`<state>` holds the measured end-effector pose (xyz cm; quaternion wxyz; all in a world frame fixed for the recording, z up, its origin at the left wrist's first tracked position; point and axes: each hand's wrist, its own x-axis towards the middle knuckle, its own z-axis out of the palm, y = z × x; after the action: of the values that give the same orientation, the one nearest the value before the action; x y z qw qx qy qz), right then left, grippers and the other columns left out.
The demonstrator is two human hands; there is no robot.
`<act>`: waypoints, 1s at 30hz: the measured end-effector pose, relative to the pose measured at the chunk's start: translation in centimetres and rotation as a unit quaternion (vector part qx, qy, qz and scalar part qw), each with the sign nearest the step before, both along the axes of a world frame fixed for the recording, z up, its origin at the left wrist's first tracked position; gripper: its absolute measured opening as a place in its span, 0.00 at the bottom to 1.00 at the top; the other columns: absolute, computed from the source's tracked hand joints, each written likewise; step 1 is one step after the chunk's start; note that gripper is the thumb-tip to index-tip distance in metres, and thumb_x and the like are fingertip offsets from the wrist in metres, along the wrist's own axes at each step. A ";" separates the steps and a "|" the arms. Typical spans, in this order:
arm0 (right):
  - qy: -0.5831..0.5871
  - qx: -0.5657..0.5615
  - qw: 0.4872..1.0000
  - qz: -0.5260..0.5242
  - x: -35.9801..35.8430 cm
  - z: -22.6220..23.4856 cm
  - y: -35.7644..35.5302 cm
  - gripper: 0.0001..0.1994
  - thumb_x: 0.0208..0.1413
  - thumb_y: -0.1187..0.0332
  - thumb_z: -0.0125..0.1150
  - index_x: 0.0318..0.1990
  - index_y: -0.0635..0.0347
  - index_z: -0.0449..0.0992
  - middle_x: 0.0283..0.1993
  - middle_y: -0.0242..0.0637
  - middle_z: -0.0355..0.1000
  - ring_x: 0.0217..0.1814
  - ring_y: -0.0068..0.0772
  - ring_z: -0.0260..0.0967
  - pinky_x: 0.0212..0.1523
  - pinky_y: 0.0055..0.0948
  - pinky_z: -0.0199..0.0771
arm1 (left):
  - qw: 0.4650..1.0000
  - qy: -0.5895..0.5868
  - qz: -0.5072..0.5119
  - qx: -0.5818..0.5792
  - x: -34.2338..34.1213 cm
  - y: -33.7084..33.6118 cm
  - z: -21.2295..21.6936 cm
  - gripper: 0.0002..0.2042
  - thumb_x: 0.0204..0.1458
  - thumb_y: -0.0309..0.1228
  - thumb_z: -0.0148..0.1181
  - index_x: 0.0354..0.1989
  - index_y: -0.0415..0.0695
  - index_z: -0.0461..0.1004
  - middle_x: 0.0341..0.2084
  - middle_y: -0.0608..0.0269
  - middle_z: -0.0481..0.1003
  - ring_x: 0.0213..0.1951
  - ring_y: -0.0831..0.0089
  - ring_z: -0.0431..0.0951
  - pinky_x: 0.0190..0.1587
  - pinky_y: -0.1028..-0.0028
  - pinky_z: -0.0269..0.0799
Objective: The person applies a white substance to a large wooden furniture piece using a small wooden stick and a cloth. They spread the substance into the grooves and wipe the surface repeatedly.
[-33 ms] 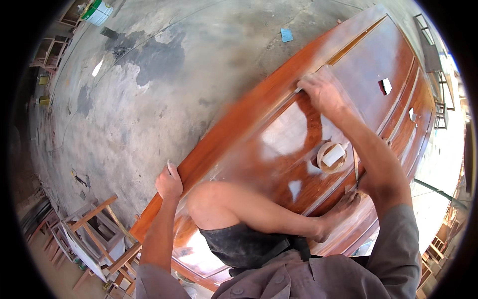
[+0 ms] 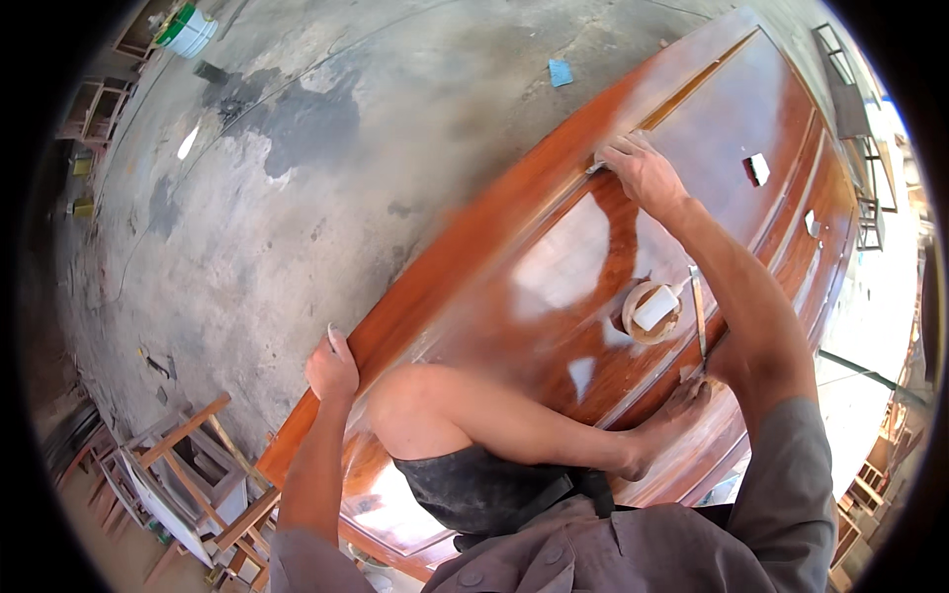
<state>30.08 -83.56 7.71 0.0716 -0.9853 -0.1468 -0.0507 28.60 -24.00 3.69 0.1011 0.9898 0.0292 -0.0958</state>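
A large reddish-brown varnished wooden panel (image 2: 474, 259), seemingly a door, lies at a slant in front of me, dull with pale dust in places. My right hand (image 2: 643, 176) presses on the panel's long moulding groove, its fingers closed round a small pale piece of something, perhaps folded sandpaper, at the fingertips. At the panel's near left edge, my left hand (image 2: 332, 368) is curled, with a whitish bit showing by the thumb; what it holds is hidden. My bare leg (image 2: 494, 420) is bent across the panel.
On the panel lie a round container with a white block (image 2: 655, 308) on top, a thin strip-like tool (image 2: 699, 321), and a dark-and-white block (image 2: 756, 169). Wooden frames (image 2: 193, 465) stand at lower left. A blue scrap (image 2: 560, 72) and a white-green bucket (image 2: 186, 30) are on the concrete floor.
My right hand has shifted slightly up along the groove, and its forearm has moved right, showing more of the thin tool. The left hand keeps its place at the edge.
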 end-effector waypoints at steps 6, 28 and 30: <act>0.051 -0.057 0.997 0.008 1.7 2.8 -0.9 0.05 0.60 0.69 0.62 0.42 0.48 0.78 0.42 0.30 0.71 0.54 0.37 0.70 0.55 0.39 0.71 | 1.000 -0.004 0.007 -0.026 -0.5 -0.4 0.7 0.26 0.70 0.45 0.43 0.39 0.35 0.81 0.32 0.33 0.79 0.37 0.33 0.79 0.42 0.44 0.73; 0.044 -0.161 0.984 0.069 0.6 0.8 -1.4 0.11 0.56 0.73 0.62 0.46 0.48 0.75 0.46 0.31 0.71 0.56 0.36 0.71 0.61 0.37 0.70 | 1.000 -0.007 -0.009 0.007 -0.1 0.1 0.0 0.23 0.69 0.44 0.43 0.40 0.39 0.81 0.32 0.36 0.81 0.38 0.34 0.80 0.44 0.42 0.74; 0.068 -0.172 0.982 0.042 0.7 1.1 -1.2 0.12 0.55 0.73 0.62 0.46 0.48 0.75 0.45 0.31 0.71 0.56 0.37 0.71 0.61 0.37 0.70 | 1.000 -0.004 -0.008 0.006 -0.1 0.1 -0.1 0.23 0.69 0.45 0.43 0.40 0.39 0.82 0.33 0.36 0.81 0.39 0.34 0.80 0.45 0.42 0.74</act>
<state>30.74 -84.77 8.82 -0.0870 -0.9770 -0.1892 0.0456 28.47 -23.92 3.59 0.0949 0.9910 0.0217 -0.0922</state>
